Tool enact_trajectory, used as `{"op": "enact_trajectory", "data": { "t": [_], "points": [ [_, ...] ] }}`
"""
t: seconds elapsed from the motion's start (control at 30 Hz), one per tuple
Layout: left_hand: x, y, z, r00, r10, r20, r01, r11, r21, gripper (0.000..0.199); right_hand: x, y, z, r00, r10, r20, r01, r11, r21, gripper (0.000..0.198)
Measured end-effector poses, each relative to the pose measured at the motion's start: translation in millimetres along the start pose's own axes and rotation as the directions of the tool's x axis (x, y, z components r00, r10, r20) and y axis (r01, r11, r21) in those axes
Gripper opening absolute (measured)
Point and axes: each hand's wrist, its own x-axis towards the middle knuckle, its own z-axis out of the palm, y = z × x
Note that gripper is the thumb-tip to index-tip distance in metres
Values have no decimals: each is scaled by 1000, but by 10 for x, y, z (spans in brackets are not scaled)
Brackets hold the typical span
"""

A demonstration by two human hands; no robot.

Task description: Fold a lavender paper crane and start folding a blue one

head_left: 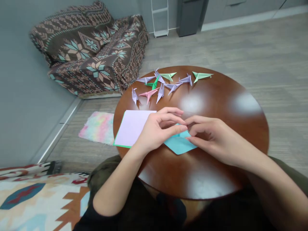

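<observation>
A partly folded sheet of light blue origami paper point(180, 146) lies on the round brown table point(216, 173), one corner pointing toward me. My left hand point(161, 127) grips its upper left part between thumb and fingers. From the other side, my right hand point(209, 136) pinches the right edge, thumb and fingertips close together. The two sets of fingertips nearly meet over the paper and hide its far edge. Left of my left hand rests a stack of square paper point(132, 126), lilac on top with a green edge showing beneath.
Several folded paper cranes, among them a pink crane point(149, 94), a green crane point(153, 84) and a pale green crane point(201, 76), sit along the table's far side. Beyond stands a sofa point(96, 54) under a patterned cover. A pastel rug point(97, 128) lies on the floor at left.
</observation>
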Motion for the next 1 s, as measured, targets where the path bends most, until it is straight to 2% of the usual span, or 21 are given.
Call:
{"op": "enact_trajectory", "data": {
  "t": [0.2, 0.53, 0.77, 0.9, 1.0],
  "points": [
    [-11, -9, 16, 999, 31, -24, -30, 999, 42, 32, 2, 7, -19, 999, -28, -32, 28, 1000, -6, 28],
    [-4, -27, 25, 998, 58, -11, -57, 998, 32, 16, 0, 5, -33, 998, -36, -58, 33, 998, -51, 29],
    [2, -21, 19, 1000, 16, 25, -15, 1000, -14, 7, 1, -5, -14, 996, -39, -79, 36, 999, -38, 27],
    [4, -20, 10, 999, 39, 5, -39, 999, -30, 7, 12, 3, 39, 990, -35, -138, 37, 999, 13, 13],
    [4, -20, 0, 998, 56, -6, -56, 998, 17, 9, 31, 13, 93, 977, -24, -214, 39, 997, 66, 12]
  ]
}}
